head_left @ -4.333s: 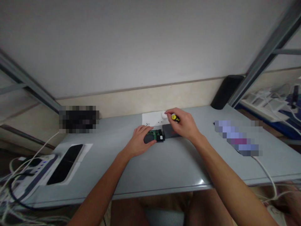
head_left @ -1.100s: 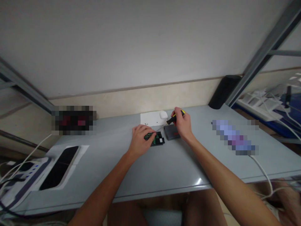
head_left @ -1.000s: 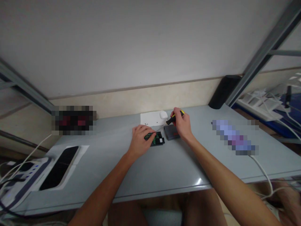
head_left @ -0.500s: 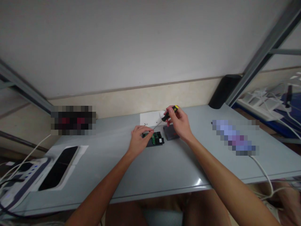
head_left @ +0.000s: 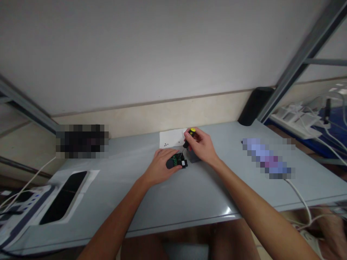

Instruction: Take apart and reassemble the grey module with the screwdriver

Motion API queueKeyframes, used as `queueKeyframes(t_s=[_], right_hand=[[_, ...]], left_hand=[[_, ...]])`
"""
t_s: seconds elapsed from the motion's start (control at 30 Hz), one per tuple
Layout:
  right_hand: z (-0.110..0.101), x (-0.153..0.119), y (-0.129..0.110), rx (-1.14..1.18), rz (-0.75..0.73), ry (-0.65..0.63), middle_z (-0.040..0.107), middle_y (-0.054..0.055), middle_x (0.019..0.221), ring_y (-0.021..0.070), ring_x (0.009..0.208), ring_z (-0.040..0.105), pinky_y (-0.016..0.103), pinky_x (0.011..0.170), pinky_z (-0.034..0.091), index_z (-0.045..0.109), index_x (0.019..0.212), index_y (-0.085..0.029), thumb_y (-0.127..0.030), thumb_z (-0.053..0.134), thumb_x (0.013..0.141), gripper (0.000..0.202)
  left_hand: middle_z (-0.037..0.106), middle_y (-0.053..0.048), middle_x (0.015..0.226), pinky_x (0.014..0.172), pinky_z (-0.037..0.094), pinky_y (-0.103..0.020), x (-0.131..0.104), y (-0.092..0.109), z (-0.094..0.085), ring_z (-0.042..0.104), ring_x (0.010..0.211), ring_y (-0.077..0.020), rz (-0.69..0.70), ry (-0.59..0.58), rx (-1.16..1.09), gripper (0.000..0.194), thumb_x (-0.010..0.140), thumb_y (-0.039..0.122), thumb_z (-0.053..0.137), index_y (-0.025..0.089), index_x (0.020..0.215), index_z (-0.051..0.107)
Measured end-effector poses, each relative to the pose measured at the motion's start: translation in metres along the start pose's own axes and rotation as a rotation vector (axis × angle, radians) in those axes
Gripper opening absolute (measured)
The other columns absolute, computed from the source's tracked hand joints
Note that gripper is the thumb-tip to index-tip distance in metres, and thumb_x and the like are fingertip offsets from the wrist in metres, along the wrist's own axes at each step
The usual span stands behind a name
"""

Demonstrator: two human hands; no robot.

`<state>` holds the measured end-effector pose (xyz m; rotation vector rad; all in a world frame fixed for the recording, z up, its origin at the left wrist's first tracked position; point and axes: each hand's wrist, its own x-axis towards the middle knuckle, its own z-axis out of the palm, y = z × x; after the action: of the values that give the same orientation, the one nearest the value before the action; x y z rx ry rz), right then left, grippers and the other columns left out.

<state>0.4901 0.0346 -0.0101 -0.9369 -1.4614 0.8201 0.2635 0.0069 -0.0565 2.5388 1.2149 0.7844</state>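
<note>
My right hand (head_left: pixel 201 145) is closed around a black and yellow screwdriver (head_left: pixel 189 138), its shaft slanting down to the green circuit board (head_left: pixel 179 157) of a small black device (head_left: pixel 183 163). My left hand (head_left: pixel 162 165) grips that device from the left, fingers along its far edge and thumb along its near edge. A dark grey case part (head_left: pixel 193 156) lies just right of the device, partly hidden under my right hand. Behind them is a white paper (head_left: pixel 169 138) with several tiny dark screws on it.
A phone (head_left: pixel 65 196) lies on paper at the left, beside a power strip (head_left: pixel 29 213). A black cylinder (head_left: pixel 255 106) stands at the back right. Blurred-out objects lie at the back left and right. A white cable (head_left: pixel 301 196) hangs over the grey table's (head_left: pixel 189 202) right front edge.
My left hand has moved from the screwdriver's tip to a grip around the device. The screwdriver has shifted left and stands steeper, its tip now at the board.
</note>
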Motion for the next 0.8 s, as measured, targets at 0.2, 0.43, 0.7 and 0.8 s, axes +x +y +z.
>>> queueKeyframes(t_s=[0.2, 0.43, 0.7, 0.8], right_hand=[[-0.0001, 0.0003, 0.0019, -0.027, -0.004, -0.013, 0.064, 0.0, 0.077, 0.0137, 0.064, 0.052, 0.027, 0.054, 0.041, 0.072, 0.094, -0.024, -0.059, 0.07, 0.098, 0.035], [-0.0012, -0.0003, 0.0041, -0.056, -0.007, -0.031, 0.062, -0.001, 0.075, 0.0141, 0.063, 0.052, 0.027, 0.054, 0.04, 0.073, 0.096, -0.024, -0.059, 0.069, 0.098, 0.036], [-0.0001, -0.0016, 0.0022, -0.072, -0.01, -0.072, 0.063, -0.001, 0.076, 0.0145, 0.066, 0.054, 0.028, 0.059, 0.044, 0.073, 0.096, -0.024, -0.056, 0.069, 0.099, 0.033], [-0.0009, -0.0011, 0.0018, -0.054, -0.006, -0.11, 0.063, -0.001, 0.078, 0.0147, 0.068, 0.054, 0.028, 0.06, 0.044, 0.074, 0.098, -0.024, -0.057, 0.069, 0.1, 0.033]], left_hand=[[0.074, -0.01, 0.143, 0.123, 0.04, -0.057, 0.0011, 0.0015, -0.0022, 0.067, 0.134, -0.0328, 0.003, -0.005, -0.001, 0.055, 0.094, 0.046, 0.083, 0.028, 0.143, 0.065], [0.075, -0.009, 0.14, 0.122, 0.038, -0.057, 0.0012, 0.0034, -0.0027, 0.068, 0.132, -0.0323, -0.002, -0.043, -0.014, 0.055, 0.093, 0.044, 0.085, 0.029, 0.141, 0.063], [0.077, -0.007, 0.136, 0.119, 0.04, -0.054, 0.0012, 0.0033, -0.002, 0.07, 0.128, -0.0317, -0.012, -0.051, -0.027, 0.048, 0.093, 0.044, 0.083, 0.03, 0.135, 0.065], [0.078, -0.005, 0.133, 0.12, 0.04, -0.053, 0.0011, 0.0024, -0.0005, 0.07, 0.127, -0.0308, -0.018, -0.049, -0.03, 0.043, 0.093, 0.045, 0.083, 0.029, 0.129, 0.066]])
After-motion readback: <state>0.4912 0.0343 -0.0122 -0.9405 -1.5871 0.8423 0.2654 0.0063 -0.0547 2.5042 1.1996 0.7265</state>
